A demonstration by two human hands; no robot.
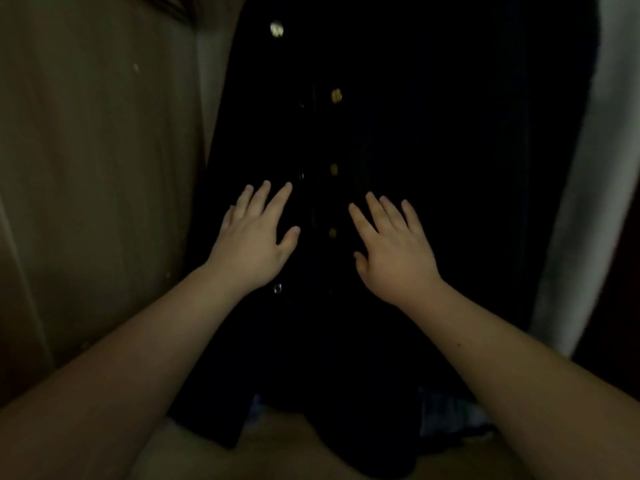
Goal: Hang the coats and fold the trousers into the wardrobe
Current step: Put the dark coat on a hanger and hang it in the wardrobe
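Note:
A long black coat (433, 150) hangs in front of me inside the dim wardrobe, with a row of gold buttons (336, 95) down its front. My left hand (254, 239) lies flat on the coat left of the button row, fingers spread. On the other side of the buttons, my right hand (394, 251) rests flat with its fingers apart too. Neither hand grips the cloth. The coat's hem hangs low between my forearms.
A brown wardrobe panel (97, 168) stands close on the left. A pale grey garment or cloth (581, 202) hangs along the right side of the coat. Some bluish fabric (446, 414) shows below the coat's hem at the bottom right.

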